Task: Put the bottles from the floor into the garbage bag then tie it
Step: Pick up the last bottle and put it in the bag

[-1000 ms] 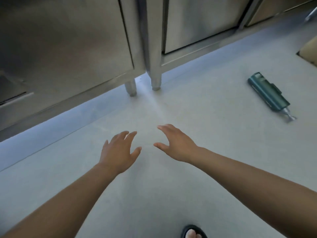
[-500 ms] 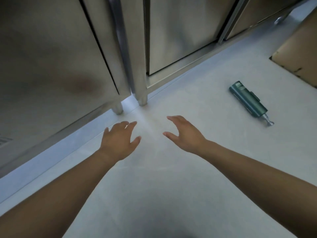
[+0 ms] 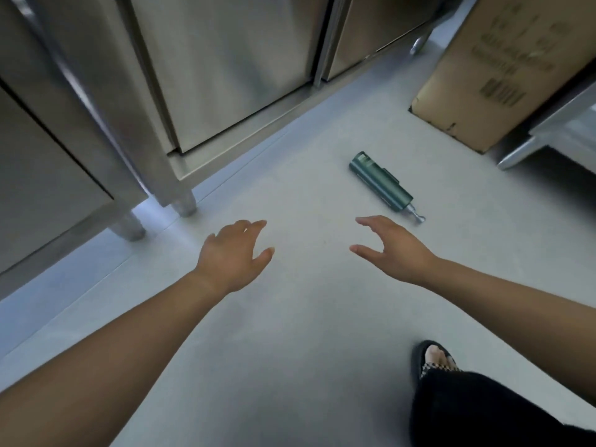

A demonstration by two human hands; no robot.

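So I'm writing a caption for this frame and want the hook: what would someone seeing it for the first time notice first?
Two bare, empty hands, left hand and right hand, spread open above the pale grey floor at centre frame. Just beyond the right hand lies a dark green bottle on its side, its metal tip pointing toward the person. Stainless steel cabinets fill the upper left, and a cardboard box stands at upper right.

You stand in a commercial kitchen: stainless steel cabinets on short round metal legs line a smooth grey floor, with a printed cardboard carton beside them.
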